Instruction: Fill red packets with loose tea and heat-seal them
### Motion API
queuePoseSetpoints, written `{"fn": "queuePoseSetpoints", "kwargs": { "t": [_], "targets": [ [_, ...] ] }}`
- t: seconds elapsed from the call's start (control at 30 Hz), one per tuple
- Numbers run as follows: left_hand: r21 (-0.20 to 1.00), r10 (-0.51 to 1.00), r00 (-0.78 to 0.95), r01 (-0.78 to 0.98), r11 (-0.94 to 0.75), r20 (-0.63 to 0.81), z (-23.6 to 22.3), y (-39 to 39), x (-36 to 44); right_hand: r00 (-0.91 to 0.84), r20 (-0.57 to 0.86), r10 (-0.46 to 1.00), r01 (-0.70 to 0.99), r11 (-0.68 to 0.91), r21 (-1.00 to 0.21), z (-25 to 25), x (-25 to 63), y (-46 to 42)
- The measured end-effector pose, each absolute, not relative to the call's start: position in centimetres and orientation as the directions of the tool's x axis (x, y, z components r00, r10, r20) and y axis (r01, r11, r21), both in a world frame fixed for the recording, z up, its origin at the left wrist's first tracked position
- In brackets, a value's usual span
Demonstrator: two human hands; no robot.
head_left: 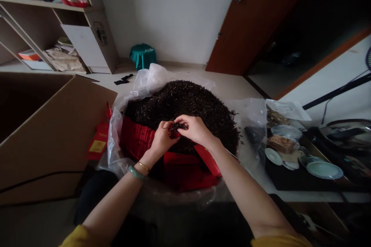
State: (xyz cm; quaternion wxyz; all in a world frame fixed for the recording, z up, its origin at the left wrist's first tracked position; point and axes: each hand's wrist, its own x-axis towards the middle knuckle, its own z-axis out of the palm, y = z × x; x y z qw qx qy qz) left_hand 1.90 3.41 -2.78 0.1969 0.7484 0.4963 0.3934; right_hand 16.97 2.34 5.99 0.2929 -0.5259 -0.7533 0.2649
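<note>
Pinching a small red packet [174,134], my left hand [162,138] meets my right hand [194,128], whose fingers grip a tuft of dark strands [181,126] at its mouth. Around them, a cardboard box [49,135] stands at nine o'clock, a row of red packets [136,137] at eight and flat red sleeves [185,173] at six; the dark heap [188,98] rises at twelve inside clear plastic lining [114,135], and a pale oval dish [324,170] sits at four.

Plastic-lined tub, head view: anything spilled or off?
Yes, minor: a few dark strands stray past the right edge of the heap, which looks like light spillage. Two black pieces also lie loose on the floor; can't tell what they are.
</note>
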Motion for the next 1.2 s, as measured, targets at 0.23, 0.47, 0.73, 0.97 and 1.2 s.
{"fn": "queuePoseSetpoints", "kwargs": {
  "t": [0.23, 0.47, 0.73, 0.97, 1.2],
  "targets": [
    [0.690, 0.896, 0.200, 0.579, -0.435, 0.397, -2.9, 3.3, 2.2, -0.240, 0.080, 0.968, 0.851, 0.249, -0.462, 6.1, 17.2, 2.6],
    [0.687, 0.897, 0.207, 0.583, -0.434, 0.390, -3.0, 3.2, 2.2, -0.271, 0.039, 0.962, 0.915, 0.270, -0.301, 6.3, 16.9, 2.6],
    [0.621, 0.881, 0.258, 0.631, -0.464, 0.396, -2.5, 2.8, 2.4, -0.219, -0.120, 0.968, 0.965, 0.196, -0.175, 7.0, 16.4, 2.4],
    [0.629, 0.911, 0.194, 0.670, -0.395, 0.365, -2.8, 2.9, 2.4, -0.166, 0.036, 0.985, 0.866, 0.163, -0.472, 6.6, 17.0, 2.8],
    [0.730, 0.927, -0.061, 0.636, -0.250, 0.370, -2.8, 3.4, 2.3, -0.224, -0.017, 0.974, 0.761, 0.164, -0.628, 6.3, 19.0, 0.7]
  ]
}}
